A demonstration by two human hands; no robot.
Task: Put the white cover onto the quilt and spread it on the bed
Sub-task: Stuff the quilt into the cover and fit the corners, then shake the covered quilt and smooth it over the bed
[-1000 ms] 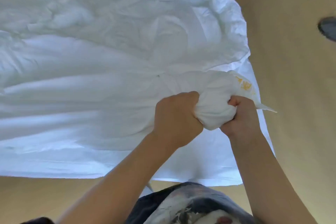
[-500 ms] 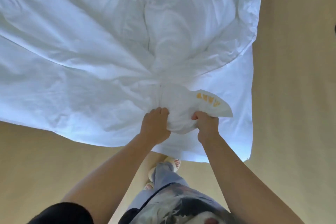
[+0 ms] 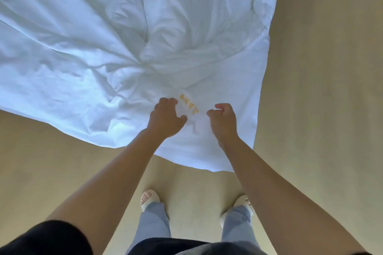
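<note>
White cover (image 3: 87, 51): a large white sheet of fabric filling the upper part of the head view. It lies over the tan surface (image 3: 323, 89), and its curved lower edge runs from the left border down to a rounded corner close in front of the person.

Surface condition: heavily creased. Long folds converge toward the centre, and a thicker puffed mass (image 3: 178, 27) sits in the upper middle – cover and filling cannot be told apart there. The left area shows a bluish cast; the right edge is rolled and bulky.

Label (image 3: 189, 104): a small pale tag with yellow-orange characters, unreadable, lying on the cover between the two hands.

Left hand (image 3: 167, 119): over the cover, just beside the label, fingers curled. Whether it grips fabric cannot be told.

Right hand (image 3: 223, 120): apart from the left, over the cover's near corner, fingers curled with the thumb close to the forefinger – a pinch on fabric cannot be confirmed.

Below: pale slippers (image 3: 149, 198) on the tan surface.
</note>
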